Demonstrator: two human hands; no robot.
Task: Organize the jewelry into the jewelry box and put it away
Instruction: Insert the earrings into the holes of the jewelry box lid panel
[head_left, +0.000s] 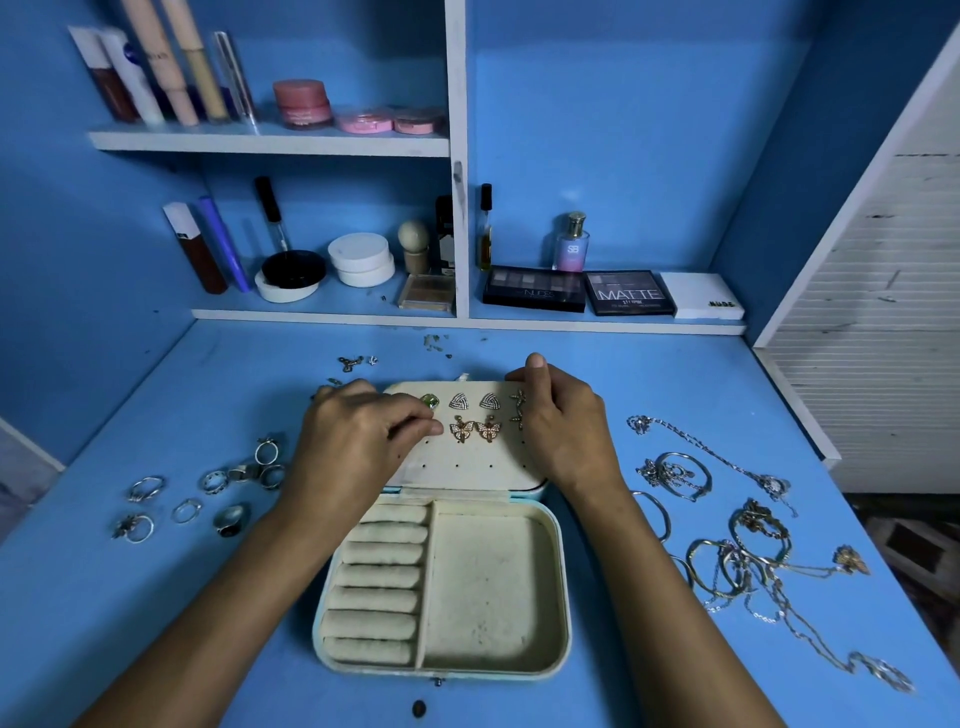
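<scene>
Box (493, 592) sits open mid-desk, lid (467, 457) laid back flat toward the shelves, both of my hands over the lid. Left hand (358, 441) has its fingers curled with the tips bunched at the lid's left side, right beside the green stud (429, 401); I can't tell what the tips pinch, if anything. Right hand (566, 426) curls over the lid's right edge, thumb up at the top corner, fingers covering part of the star studs (518, 410). Between the hands, pinned in the lid: two triangle studs (474, 401) and, just below, two butterfly studs (474, 430). Ring rolls (379, 582) and the tray beside them hold nothing. Rings (208, 493) lie loose left of the box, bangles and chains (727, 545) right of it, a few small pieces (356, 362) behind the left hand. Readable on the shelf: "NUDES" palette (535, 288), "MATTE" palette (628, 292), "NUDE" on a white case (701, 301), "SB" on a bottle (571, 244). Desk's (597, 364) right edge runs close past the chains; bare blue lies behind the lid up to the shelf lip.
</scene>
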